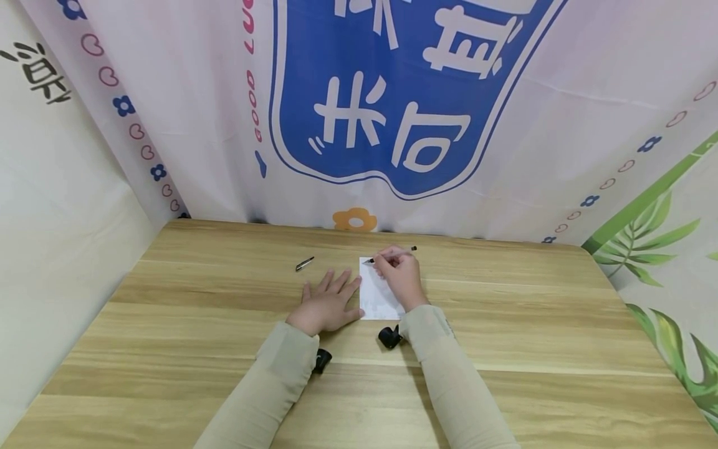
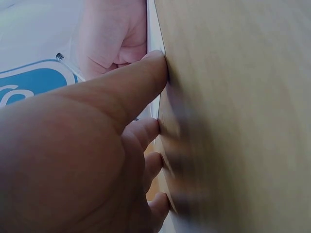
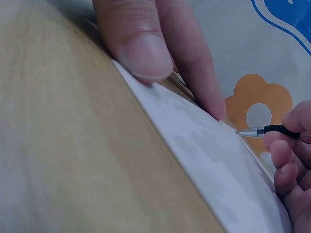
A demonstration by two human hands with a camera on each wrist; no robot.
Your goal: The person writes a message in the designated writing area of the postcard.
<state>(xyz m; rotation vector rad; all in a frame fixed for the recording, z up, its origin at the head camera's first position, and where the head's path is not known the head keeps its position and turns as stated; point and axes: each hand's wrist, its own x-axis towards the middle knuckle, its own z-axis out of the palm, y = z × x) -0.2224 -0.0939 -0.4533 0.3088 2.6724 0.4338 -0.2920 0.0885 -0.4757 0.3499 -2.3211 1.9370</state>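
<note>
A small white sheet of paper (image 1: 377, 299) lies on the wooden table. My right hand (image 1: 402, 277) pinches a pen (image 1: 399, 254) near its tip, over the upper left part of the sheet. In the right wrist view the metal pen tip (image 3: 247, 132) is at the paper's surface, though contact is hard to tell. My left hand (image 1: 328, 304) lies spread on the table at the sheet's left edge. Its thumb (image 2: 141, 77) and index fingertip press on that edge. Any writing on the paper is too faint to make out.
A pen cap (image 1: 305, 264) lies on the table beyond my left hand. Black wrist cameras (image 1: 389, 337) hang under both cuffs. A printed curtain (image 1: 224, 187) stands behind the table's far edge (image 1: 477, 239), with more cloth at both sides.
</note>
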